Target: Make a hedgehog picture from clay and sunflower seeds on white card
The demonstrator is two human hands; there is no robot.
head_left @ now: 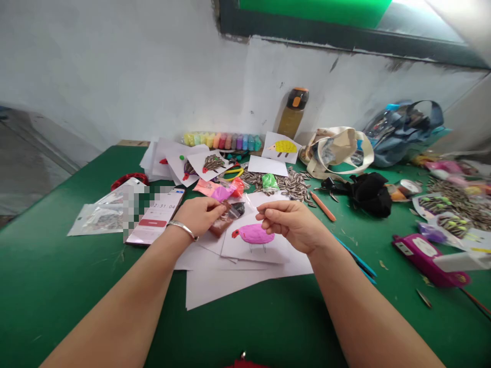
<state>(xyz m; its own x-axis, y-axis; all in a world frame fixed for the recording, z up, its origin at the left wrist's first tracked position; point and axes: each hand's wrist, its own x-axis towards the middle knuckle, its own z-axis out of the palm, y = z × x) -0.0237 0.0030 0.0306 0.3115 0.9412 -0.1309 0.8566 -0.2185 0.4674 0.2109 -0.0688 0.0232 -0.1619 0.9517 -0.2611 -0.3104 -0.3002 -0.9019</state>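
My left hand (pixel 203 214), with a silver bangle at the wrist, is closed on the edge of a clear bag of brown clay (pixel 221 224). My right hand (pixel 282 220) is raised over the right side of a white card, its thumb and fingertips pinched together; what they hold, if anything, is too small to make out. On the card is a pink bird shape (pixel 255 234) with a red head and thin drawn legs. Bags of pink, purple, red and green clay (pixel 269 181) lie behind the hands. More white sheets (pixel 230 283) are under the card.
A phone (pixel 155 217) and plastic packets (pixel 102 217) lie at left. Behind are seeds (pixel 295 184), a row of coloured clay (pixel 222 141) and a bottle (pixel 293 115). An orange pen (pixel 322 206), black cloth (pixel 370 194) and magenta glue gun (pixel 425 258) are at right.
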